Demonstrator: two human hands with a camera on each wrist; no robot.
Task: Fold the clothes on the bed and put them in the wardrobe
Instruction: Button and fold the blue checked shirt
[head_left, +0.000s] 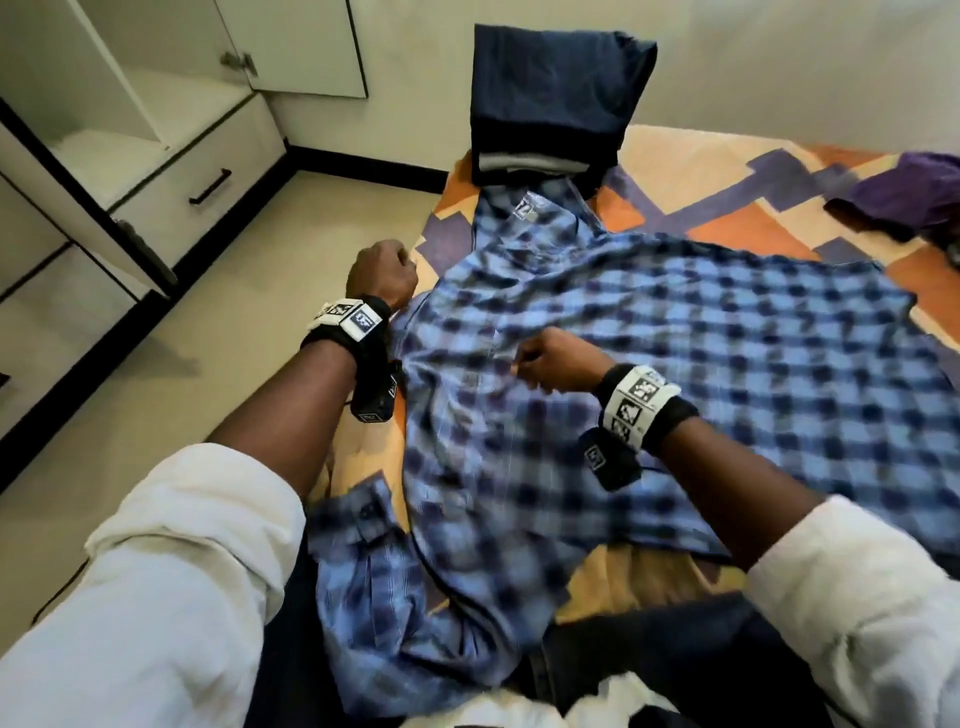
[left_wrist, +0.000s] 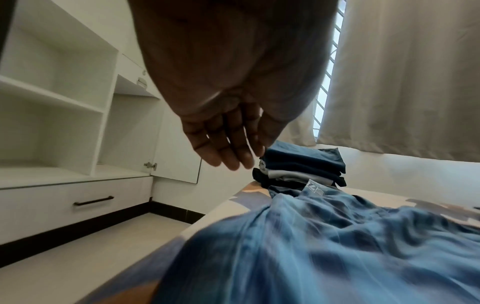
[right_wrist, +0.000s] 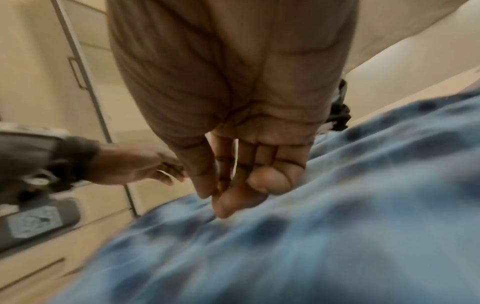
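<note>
So, quick rundown:
Shirt: the blue checked shirt (head_left: 649, 364) is spread flat on the bed (head_left: 727, 171), collar toward the folded stack (head_left: 550, 104).
Left hand (left_wrist: 223, 139): yours, fingers loose, holding nothing, beside the shirt's edge.
Right hand (head_left: 556, 364): fingers curled at the shirt's middle; can't tell whether it's pinching cloth.
Wardrobe (head_left: 130, 130): doors open.

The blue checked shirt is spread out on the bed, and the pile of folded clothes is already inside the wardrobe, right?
Not quite. The blue checked shirt is spread out on the bed, but the pile of folded clothes is not inside the wardrobe. The head view shows it on the bed, just past the shirt's collar, and the left wrist view shows bare wardrobe shelves.
</note>
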